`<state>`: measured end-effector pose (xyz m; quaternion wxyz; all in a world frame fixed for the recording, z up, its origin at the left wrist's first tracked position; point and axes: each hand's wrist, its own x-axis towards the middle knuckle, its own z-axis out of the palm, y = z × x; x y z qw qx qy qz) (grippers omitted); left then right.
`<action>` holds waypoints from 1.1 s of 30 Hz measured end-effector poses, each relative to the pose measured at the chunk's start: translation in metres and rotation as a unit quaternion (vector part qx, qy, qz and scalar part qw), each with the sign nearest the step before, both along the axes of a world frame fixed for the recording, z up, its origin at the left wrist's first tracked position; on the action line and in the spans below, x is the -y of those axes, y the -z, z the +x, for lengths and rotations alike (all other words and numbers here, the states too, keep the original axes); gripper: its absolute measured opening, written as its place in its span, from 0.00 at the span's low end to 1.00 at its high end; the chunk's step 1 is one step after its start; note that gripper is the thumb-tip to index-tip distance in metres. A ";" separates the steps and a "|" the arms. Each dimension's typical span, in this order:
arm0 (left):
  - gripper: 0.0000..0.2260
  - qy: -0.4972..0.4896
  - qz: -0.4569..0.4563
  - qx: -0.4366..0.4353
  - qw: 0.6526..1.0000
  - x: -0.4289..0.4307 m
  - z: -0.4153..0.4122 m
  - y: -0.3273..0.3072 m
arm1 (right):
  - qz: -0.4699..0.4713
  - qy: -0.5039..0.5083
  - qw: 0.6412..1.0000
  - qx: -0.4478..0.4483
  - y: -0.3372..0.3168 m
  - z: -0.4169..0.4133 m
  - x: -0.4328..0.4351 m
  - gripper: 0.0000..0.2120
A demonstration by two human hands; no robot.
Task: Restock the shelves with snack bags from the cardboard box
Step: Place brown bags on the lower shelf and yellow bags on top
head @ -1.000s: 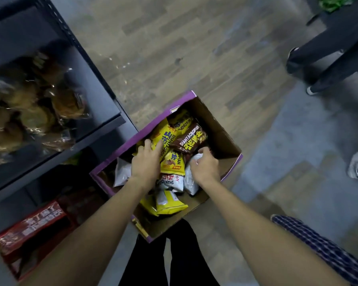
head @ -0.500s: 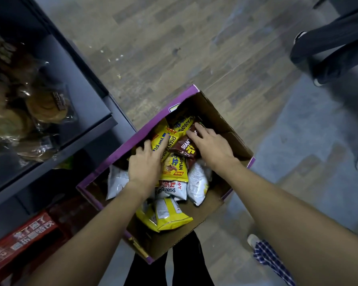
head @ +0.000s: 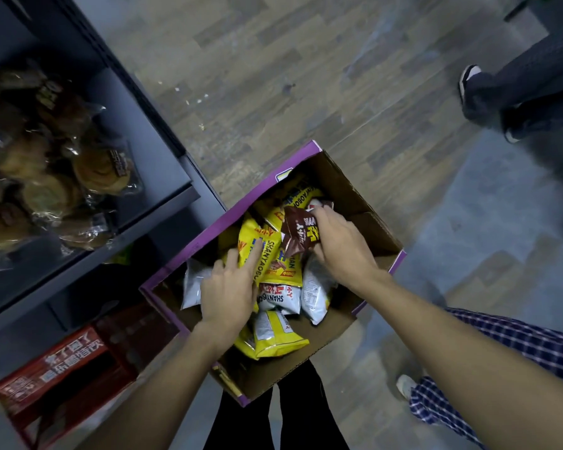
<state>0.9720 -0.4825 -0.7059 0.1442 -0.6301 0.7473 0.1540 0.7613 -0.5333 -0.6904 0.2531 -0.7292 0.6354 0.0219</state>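
- Right hand point(head: 342, 245): fingers point(head: 322, 214) curled over the top edge of a brown snack bag point(head: 301, 233), thumb side tucked beneath. I judge it a firm grip, with the bag raised a little off the pile.
- Left hand point(head: 229, 290): fingers point(head: 252, 254) fairly straight and laid flat on a yellow snack bag point(head: 267, 258), pressing rather than gripping. I can't see a thumb curling round it.
- Between the two hands, the yellow and brown bags overlap, the brown one uppermost.
- Just below both sets of fingers, toward the wrists, lie white bags point(head: 314, 293) and another yellow one, all loose and jumbled.
- Around the hands is the cardboard box point(head: 364, 203), flaps open and purple outside. It sits on the floor, with bare cardboard showing beyond the right hand.
- Left of the left hand, well apart, is the dark shelf point(head: 163, 190). It holds clear-wrapped pastry packs point(head: 101, 170), and I see none of these snack bags on it.
- Lower left, under that shelf, is a red carton point(head: 62, 362).
- Far beyond the right fingers, another person's shoes point(head: 468, 89) stand on the floor.
- Progress: my read is early. The box holds many bags, one is in hand, and nothing is visibly shelved. Still to do: lift out, carry left, place, repeat.
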 end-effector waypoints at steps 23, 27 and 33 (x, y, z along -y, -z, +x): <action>0.36 -0.090 0.015 -0.035 0.995 -0.010 -0.007 0.007 | 0.074 0.150 0.985 -0.045 0.025 0.039 -0.027 0.37; 0.36 -0.105 0.025 -0.049 0.993 -0.010 -0.011 0.010 | -0.006 0.150 0.986 -0.073 0.025 0.044 -0.034 0.39; 0.38 -0.092 0.042 -0.033 0.994 -0.003 -0.014 0.014 | 0.026 0.179 0.978 -0.104 0.038 0.067 -0.064 0.37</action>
